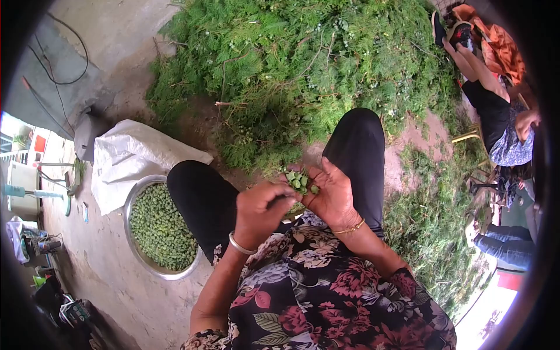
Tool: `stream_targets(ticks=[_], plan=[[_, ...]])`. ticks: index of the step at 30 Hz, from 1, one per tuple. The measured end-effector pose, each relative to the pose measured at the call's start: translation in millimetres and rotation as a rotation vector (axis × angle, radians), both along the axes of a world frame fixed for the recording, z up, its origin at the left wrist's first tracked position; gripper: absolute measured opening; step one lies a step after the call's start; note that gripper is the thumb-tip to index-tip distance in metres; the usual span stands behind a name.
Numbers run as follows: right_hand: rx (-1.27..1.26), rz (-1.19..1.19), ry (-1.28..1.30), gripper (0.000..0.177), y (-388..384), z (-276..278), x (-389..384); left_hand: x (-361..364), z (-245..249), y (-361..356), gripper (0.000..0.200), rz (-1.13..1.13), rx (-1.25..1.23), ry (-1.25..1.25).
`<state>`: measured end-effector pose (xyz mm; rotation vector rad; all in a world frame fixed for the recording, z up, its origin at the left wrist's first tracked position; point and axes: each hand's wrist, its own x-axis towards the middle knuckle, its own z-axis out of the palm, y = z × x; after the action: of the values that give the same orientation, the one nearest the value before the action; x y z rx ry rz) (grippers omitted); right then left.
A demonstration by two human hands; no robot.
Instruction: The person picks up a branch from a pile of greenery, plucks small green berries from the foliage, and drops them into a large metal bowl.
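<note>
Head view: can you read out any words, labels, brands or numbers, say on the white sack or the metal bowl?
No text can be read anywhere in this view.
White sack: plain, no print showing.
Metal bowl: no marking visible.
Green pods in the right hand: nothing written.
Clutter at the lower left edge: too small and blurred to read.

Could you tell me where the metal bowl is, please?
Head view, lower left: the metal bowl sits on the ground beside the white sack and the left knee.
</note>
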<state>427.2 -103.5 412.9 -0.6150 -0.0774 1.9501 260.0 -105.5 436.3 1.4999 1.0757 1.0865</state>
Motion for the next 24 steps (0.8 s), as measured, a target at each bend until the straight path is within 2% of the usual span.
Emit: stream_targets(ticks=[2,3,4,5,6,7,9,10,11,12,14,16,17,21,23,24], plan=[[-0.020,0.020,0.017,0.066,-1.6,-5.6,0.6,6.6,-4.7,0.5,0.019,-0.130,0.394,0.293],[-0.022,0.022,0.017,0.066,-2.8,-5.6,-0.7,9.7,-12.3,-2.8,0.020,-0.104,0.416,0.422],[0.001,-0.006,-0.027,0.057,-3.9,-5.2,-3.2,10.3,-19.9,-3.2,0.020,-0.103,0.415,0.423],[0.024,-0.035,-0.071,0.049,-5.0,-4.9,-4.6,10.7,-27.0,-2.6,0.022,-0.093,0.487,0.497],[0.024,-0.036,-0.071,0.049,-7.4,-12.4,-5.0,11.0,-31.3,-2.2,0.025,-0.084,0.561,0.570],[0.112,-0.050,-0.229,0.043,-9.5,-23.4,-5.6,11.5,-33.1,-1.9,0.025,-0.085,0.562,0.570],[0.198,-0.066,-0.389,0.038,-11.4,-29.5,-2.4,12.7,-34.2,-1.6,0.018,-0.062,0.507,0.534],[0.105,-0.038,-0.183,0.034,-12.1,-27.6,0.4,12.5,-32.0,-2.0,0.018,-0.063,0.507,0.533],[0.012,-0.011,0.023,0.030,-12.6,-23.7,2.0,11.7,-27.5,-2.6,0.014,-0.034,0.354,0.373],[0.012,-0.012,0.024,0.030,-12.6,-17.0,0.5,10.7,-22.8,-2.6,0.009,-0.006,0.200,0.214],[-0.036,-0.045,-0.057,0.026,-12.5,-5.0,-5.1,7.6,-15.0,-1.1,0.004,0.042,0.192,0.120],[-0.001,-0.049,-0.066,0.024,-13.4,-4.4,-4.8,3.1,-4.9,0.3,0.006,0.107,-0.380,-0.307],[0.035,-0.052,-0.076,0.023,-13.9,-3.9,-5.0,1.9,-3.4,2.0,0.007,0.094,-0.420,-0.403],[0.113,0.029,-0.208,0.025,-17.4,1.6,-6.2,1.2,-11.3,2.2,0.007,0.092,-0.443,-0.403],[0.173,0.063,-0.415,0.029,-20.0,-4.2,-5.8,0.9,-16.2,-0.2,0.007,0.046,-0.430,-0.291],[0.171,0.062,-0.416,0.029,-21.2,-4.6,-5.9,1.6,-15.6,-0.8,0.007,0.044,-0.432,-0.292]])
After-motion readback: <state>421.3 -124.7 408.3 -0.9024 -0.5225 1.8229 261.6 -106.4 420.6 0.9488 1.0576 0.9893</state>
